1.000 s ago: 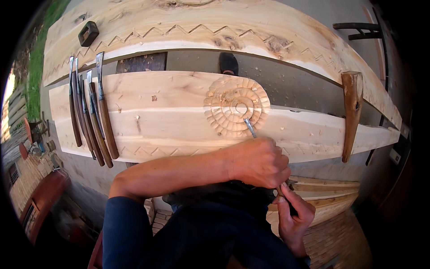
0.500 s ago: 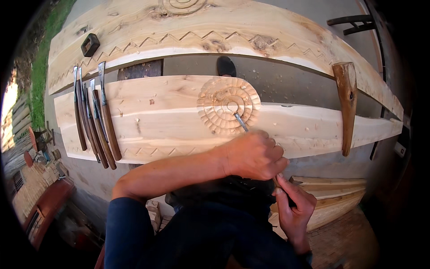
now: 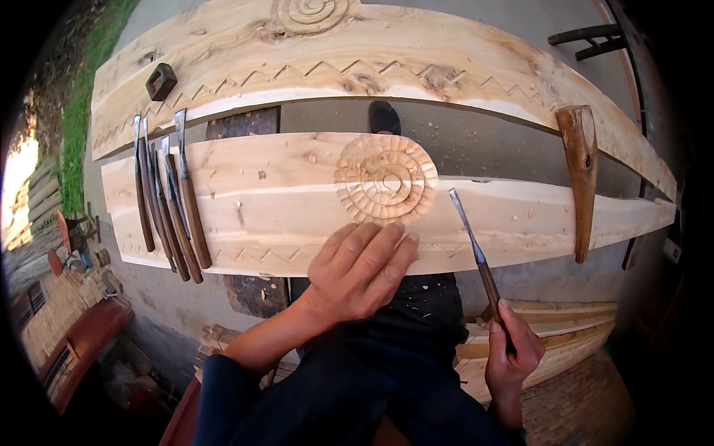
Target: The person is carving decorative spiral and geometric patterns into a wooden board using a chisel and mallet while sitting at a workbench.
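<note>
My right hand point(image 3: 513, 343) grips the dark wooden handle of a carving chisel point(image 3: 480, 256). The blade points up and away, over the right part of the near plank point(image 3: 275, 178), right of a carved round rosette point(image 3: 385, 181) with a spiral in its middle. Just below this rosette my left hand point(image 3: 363, 267) hangs over the plank's near edge. Its fingers are outstretched and hold nothing; whether they touch the wood I cannot tell. Several other chisels point(image 3: 169, 204) lie side by side across the plank's left end.
A wooden mallet point(image 3: 580, 178) lies across the right end. Behind is a second plank point(image 3: 446, 52) with a zigzag line and a spiral; a small dark block point(image 3: 161, 82) sits on it. Wood chips are scattered about. More boards point(image 3: 554, 327) lie at the lower right.
My left hand has come off the chisel and moved left, its fingers opening out. My right hand has drawn the chisel away from the rosette to the right.
</note>
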